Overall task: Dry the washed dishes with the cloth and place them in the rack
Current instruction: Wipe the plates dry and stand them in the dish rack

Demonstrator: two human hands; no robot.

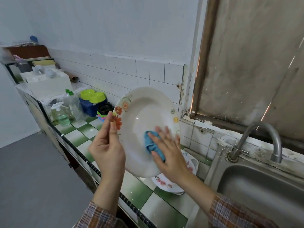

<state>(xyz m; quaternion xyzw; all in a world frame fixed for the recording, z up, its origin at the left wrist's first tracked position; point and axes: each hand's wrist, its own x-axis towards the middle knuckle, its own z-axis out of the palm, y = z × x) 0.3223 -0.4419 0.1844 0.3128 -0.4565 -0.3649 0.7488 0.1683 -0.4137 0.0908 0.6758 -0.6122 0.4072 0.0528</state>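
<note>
Nearest the person, the left hand [107, 150] pinches the plate [144, 112] at its left rim, thumb on the flowered front edge and fingers reaching behind, so the whole plate lies to the right of that grip and slightly above it. The plate stands tipped up almost on edge with its hollow face toward the person. To the right of the grip, the right hand [169, 158] lies flat with straight, spread fingers and presses the blue cloth [152, 145] against the lower middle of that face; it curls round nothing. Below the right hand, more plates [166, 183] rest stacked on the tiled counter [136, 186], beside the sink [263, 186]. No rack can be made out farther along the counter. Since only the left hand actually holds the plate, it would likely carry it there, once the back is wiped.
</note>
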